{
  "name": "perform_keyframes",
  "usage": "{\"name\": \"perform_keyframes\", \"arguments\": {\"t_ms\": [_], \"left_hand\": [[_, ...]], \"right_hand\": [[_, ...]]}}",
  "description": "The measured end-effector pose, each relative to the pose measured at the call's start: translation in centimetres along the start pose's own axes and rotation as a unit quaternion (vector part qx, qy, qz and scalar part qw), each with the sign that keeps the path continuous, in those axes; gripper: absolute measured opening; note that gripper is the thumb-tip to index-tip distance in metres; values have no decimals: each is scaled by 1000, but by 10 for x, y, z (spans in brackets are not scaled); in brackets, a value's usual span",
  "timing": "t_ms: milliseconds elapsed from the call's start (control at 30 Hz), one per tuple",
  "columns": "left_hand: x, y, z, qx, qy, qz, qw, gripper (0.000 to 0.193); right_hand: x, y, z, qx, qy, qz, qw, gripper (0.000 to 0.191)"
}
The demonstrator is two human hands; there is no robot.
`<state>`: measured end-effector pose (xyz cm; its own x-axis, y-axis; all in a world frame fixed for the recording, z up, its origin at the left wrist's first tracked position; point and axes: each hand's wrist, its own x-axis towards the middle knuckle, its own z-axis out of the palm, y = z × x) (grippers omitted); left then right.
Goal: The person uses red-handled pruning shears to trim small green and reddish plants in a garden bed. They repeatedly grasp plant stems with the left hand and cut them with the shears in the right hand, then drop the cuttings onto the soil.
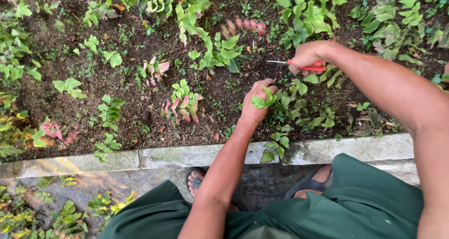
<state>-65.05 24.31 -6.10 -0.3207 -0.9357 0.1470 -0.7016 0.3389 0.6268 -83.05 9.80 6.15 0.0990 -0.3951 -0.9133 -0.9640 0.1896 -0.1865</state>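
My left hand is closed around the leafy top of a small green plant in the soil bed. Just above it, my right hand grips red-handled garden shears. The thin metal blade points left, close to the stems over my left hand. Both arms reach forward over the stone kerb from a squat.
A grey concrete kerb edges the dark soil bed, which holds several small green and pink-leaved plants. My feet in sandals stand on wet paving below the kerb, between green trouser legs. Cut leaves lie at lower left.
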Motion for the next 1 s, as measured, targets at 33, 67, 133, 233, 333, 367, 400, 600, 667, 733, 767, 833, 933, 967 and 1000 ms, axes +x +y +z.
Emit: {"name": "perform_keyframes", "arguments": {"t_ms": [33,67,133,233,333,367,400,600,667,733,767,833,933,967,1000], "left_hand": [[-1,-1,1,-5,9,3,1000,22],[-3,-1,1,-10,18,6,1000,21],[-5,-2,1,-15,27,13,999,20],[-6,-3,0,-12,21,16,1000,17],[-6,-3,-3,-9,16,16,1000,16],[-6,-2,-3,-18,19,16,1000,17],[-7,-2,-4,-28,21,18,999,18],[-12,-2,-12,-9,12,21,1000,22],[-12,-3,-14,-25,22,28,999,21],[-14,-3,-15,-37,25,26,999,21],[-15,-2,-15,-40,25,22,999,21],[-15,-2,-15,-43,30,21,998,21],[-16,-4,-15,-36,32,4,999,21],[-16,-5,-16,-26,23,-14,999,23],[-16,-6,-16,-17,12,-34,999,24]], "right_hand": [[1,-3,0,11,0,7,1000,30],[2,-5,2,15,-2,6,1000,29],[4,-7,3,26,-4,6,1000,29],[6,-7,8,41,11,-9,999,29],[9,-6,12,24,21,-34,999,27],[9,-5,14,13,30,-45,998,28],[10,-4,15,3,40,-55,998,29],[13,-3,15,-18,25,-29,999,33],[12,-6,15,-29,16,-24,999,32],[11,-9,20,-31,21,-25,999,27],[10,-10,21,-27,25,-27,999,28],[7,-11,24,-18,38,-32,999,29],[3,-7,24,6,69,-36,997,24],[2,-5,22,-2,56,-34,998,23],[1,-2,21,-9,42,-32,999,23]]}}
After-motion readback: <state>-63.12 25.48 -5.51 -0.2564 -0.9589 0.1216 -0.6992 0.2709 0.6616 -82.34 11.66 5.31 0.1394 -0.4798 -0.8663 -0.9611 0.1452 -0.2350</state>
